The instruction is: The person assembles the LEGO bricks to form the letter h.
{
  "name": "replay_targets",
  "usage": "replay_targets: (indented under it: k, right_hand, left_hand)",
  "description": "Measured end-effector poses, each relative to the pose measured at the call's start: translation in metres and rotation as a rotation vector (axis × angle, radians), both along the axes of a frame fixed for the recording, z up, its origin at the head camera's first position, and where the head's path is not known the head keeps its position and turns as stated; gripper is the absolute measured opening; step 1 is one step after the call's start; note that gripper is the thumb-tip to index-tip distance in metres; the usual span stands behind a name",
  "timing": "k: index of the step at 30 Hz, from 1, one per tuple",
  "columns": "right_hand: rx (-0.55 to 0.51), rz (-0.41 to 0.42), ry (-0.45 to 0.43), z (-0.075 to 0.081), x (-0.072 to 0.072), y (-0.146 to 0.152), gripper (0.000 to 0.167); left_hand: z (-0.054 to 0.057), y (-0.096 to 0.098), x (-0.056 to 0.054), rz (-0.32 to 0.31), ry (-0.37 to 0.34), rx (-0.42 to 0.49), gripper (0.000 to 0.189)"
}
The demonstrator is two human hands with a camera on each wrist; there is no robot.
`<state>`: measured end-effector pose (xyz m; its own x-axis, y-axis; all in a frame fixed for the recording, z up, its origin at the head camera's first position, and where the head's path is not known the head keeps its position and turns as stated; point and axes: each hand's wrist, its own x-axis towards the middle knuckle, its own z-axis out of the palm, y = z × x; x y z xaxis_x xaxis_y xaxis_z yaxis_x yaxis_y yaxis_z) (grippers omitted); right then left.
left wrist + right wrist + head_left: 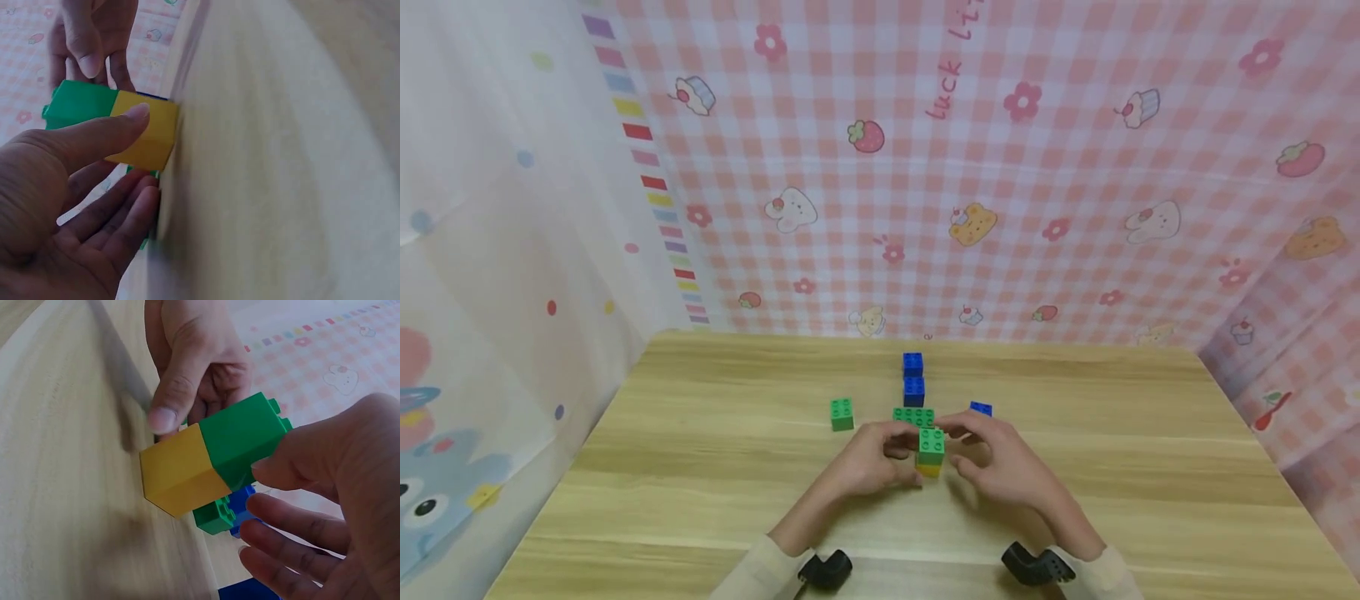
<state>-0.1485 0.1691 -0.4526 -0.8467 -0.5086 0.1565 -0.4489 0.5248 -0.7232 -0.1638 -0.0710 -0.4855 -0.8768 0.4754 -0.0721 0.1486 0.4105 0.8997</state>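
Note:
A stack of two toy building bricks, green [931, 447] over yellow [928, 470], stands upright between the hands near the middle of the wooden table. My left hand [878, 457] holds this stack from the left, its thumb along the yellow brick [156, 128] in the left wrist view and its fingers round the far side. On the other side, my right hand [1000, 457] has its thumb and fingers spread around the stack. In the right wrist view its thumb tip overlaps the green brick [240, 440], while the head view shows a gap beside the thumb.
Just behind the stack lies a longer green brick [913, 416]. Beyond it two blue bricks [913, 390] form a line away from me. A separate green brick [842, 414] sits to the left, and a blue brick [981, 408] is partly hidden behind my right hand.

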Motion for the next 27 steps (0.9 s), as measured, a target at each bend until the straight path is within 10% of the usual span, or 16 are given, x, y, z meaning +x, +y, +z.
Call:
replay_targets:
  k: [10, 27]
  right_hand:
    - [-0.054, -0.088, 0.136, -0.003, -0.006, 0.009, 0.045]
    - [-0.058, -0.226, 0.165, -0.001, -0.012, 0.024, 0.046]
  left_hand:
    - [0.016, -0.012, -0.002, -0.038, 0.1, -0.03, 0.059]
    - [0.041, -0.049, -0.016, 0.199, 0.223, 0.038, 0.045]
